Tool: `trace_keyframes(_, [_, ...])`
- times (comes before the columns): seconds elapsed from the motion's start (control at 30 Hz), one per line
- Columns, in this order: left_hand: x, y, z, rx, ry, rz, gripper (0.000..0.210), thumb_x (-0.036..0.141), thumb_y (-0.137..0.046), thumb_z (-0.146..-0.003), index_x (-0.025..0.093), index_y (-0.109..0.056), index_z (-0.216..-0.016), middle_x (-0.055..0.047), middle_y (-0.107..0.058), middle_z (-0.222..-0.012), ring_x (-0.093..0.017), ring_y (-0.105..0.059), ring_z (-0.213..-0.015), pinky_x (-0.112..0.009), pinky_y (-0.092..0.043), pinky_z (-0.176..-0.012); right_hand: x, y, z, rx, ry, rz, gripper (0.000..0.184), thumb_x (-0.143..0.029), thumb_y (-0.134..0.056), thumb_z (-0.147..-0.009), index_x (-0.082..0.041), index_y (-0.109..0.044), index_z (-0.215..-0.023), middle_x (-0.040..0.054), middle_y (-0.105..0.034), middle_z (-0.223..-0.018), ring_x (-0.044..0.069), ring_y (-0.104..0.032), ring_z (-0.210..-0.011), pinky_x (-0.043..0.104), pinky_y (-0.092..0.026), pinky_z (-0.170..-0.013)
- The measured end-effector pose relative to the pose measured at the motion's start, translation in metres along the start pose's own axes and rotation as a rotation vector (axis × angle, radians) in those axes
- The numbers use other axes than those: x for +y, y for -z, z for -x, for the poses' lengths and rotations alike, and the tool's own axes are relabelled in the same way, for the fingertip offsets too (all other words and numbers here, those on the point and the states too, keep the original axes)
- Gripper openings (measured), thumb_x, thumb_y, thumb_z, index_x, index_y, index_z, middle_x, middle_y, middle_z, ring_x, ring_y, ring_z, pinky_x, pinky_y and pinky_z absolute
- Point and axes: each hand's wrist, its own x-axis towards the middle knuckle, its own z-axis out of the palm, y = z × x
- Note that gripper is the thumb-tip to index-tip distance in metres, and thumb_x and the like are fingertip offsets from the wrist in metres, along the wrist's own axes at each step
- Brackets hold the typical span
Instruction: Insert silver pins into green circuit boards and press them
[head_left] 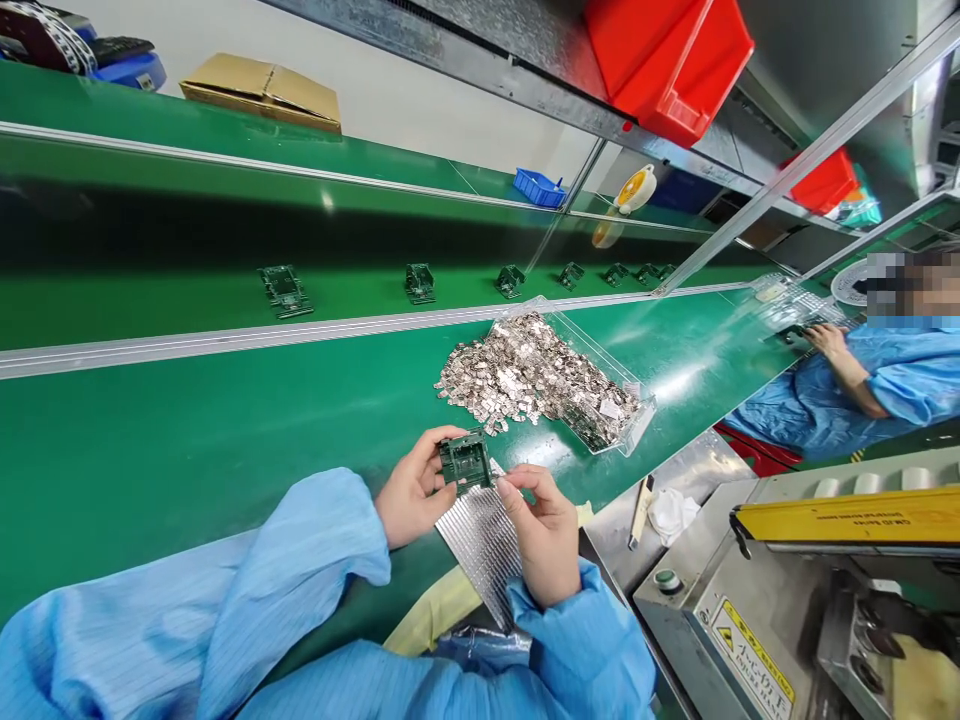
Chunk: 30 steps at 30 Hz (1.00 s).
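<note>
My left hand (420,490) grips a dark green plastic housing (466,462) with an open, frame-like front. At the housing's right edge, my right hand (541,530) pinches what looks like a small metal piece (496,472), mostly hidden by the thumb and finger. Below both hands lies a ribbed silvery sheet (484,540), partly covered by my right hand and sleeve. Just beyond the hands, a heap of small metal pieces (487,385) spills from a clear plastic tray (637,425) tipped toward the left.
Several green housings (420,283) stand in a row along the conveyor belt (352,295) behind a metal rail. A co-worker in blue (862,390) sits at the right. Closer on that side are a machine with a warning label (750,655) and a cutter knife (641,512).
</note>
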Motion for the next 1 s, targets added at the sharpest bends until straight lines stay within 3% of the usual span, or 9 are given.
trace_keyframes(0.17, [0.003,-0.003,0.004,-0.019,0.001,0.004,0.05,0.009,-0.067,-0.073,0.025,-0.047,-0.116,-0.006,-0.06,-0.111,-0.018,-0.062,-0.103,-0.025,-0.052,-0.082,0.005,-0.021,0.005,0.041,0.004,-0.003,0.01,-0.028,-0.067,-0.072,-0.018,-0.068,-0.072,0.0102,-0.058,-0.104,0.02,-0.057,-0.084,0.028,-0.045,-0.062])
trace_keyframes(0.3, [0.003,-0.003,0.004,-0.042,0.005,0.004,0.05,0.008,-0.065,-0.074,0.025,-0.046,-0.117,-0.007,-0.06,-0.111,-0.018,-0.063,-0.102,-0.024,-0.052,-0.081,0.004,-0.029,0.007,0.05,0.016,0.039,0.011,-0.029,-0.066,-0.074,-0.018,-0.065,-0.07,0.0103,-0.057,-0.108,0.021,-0.056,-0.091,0.027,-0.044,-0.064])
trace_keyframes(0.57, [0.001,-0.003,0.005,-0.049,0.005,-0.046,0.043,0.017,-0.068,-0.076,0.023,-0.05,-0.115,-0.006,-0.062,-0.105,-0.017,-0.064,-0.094,-0.023,-0.052,-0.076,0.003,-0.032,0.009,0.088,0.051,0.125,0.012,-0.029,-0.064,-0.076,-0.019,-0.062,-0.069,0.0089,-0.058,-0.102,0.021,-0.057,-0.088,0.028,-0.043,-0.064])
trace_keyframes(0.7, [-0.002,-0.001,0.006,-0.048,-0.044,-0.099,0.036,0.022,-0.066,-0.082,0.022,-0.053,-0.114,-0.007,-0.063,-0.106,-0.017,-0.063,-0.095,-0.024,-0.05,-0.082,0.004,-0.033,0.011,0.089,0.048,0.148,0.015,-0.032,-0.063,-0.077,-0.019,-0.061,-0.068,0.009,-0.058,-0.1,0.021,-0.057,-0.089,0.029,-0.043,-0.064])
trace_keyframes(1.0, [-0.002,-0.004,0.006,0.051,-0.025,-0.128,0.036,0.023,-0.067,-0.079,0.021,-0.052,-0.111,-0.003,-0.065,-0.092,-0.014,-0.062,-0.082,-0.021,-0.049,-0.072,0.008,-0.037,0.012,0.044,-0.009,-0.004,0.013,-0.031,-0.061,-0.079,-0.018,-0.06,-0.077,0.0054,-0.059,-0.087,0.018,-0.057,-0.081,0.027,-0.047,-0.065])
